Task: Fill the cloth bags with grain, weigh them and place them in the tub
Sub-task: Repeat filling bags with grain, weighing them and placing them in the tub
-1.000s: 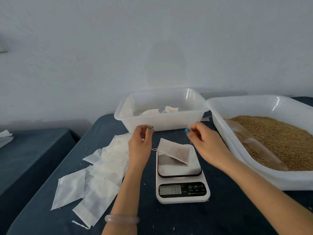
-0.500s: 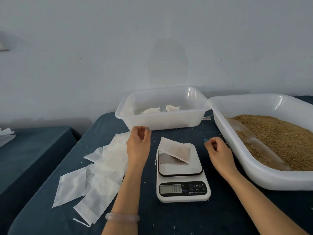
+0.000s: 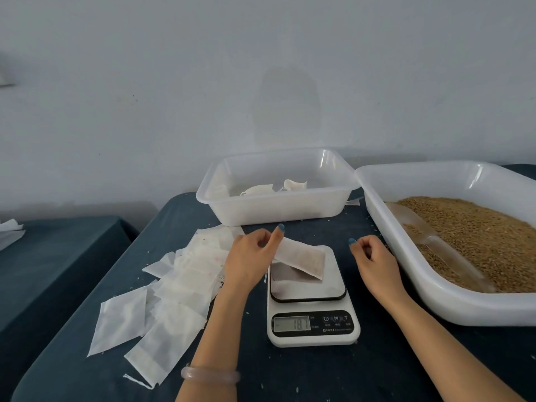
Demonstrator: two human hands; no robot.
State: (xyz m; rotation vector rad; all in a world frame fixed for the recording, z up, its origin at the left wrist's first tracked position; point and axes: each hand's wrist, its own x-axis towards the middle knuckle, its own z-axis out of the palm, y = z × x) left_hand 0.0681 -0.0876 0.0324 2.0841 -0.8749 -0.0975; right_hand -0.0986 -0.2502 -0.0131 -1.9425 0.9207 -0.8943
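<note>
Newly moved over the scale (image 3: 314,336), left hand (image 3: 249,258) is pinching the bag (image 3: 304,256); right hand (image 3: 374,258) beside the scale is idling, loosely curled.

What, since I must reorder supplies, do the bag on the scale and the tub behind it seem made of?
The bag: probably thin non-woven fabric, matte white; brown grain shows through it. The tub: likely plastic, translucent and glossy; its rim catches highlights.
</note>
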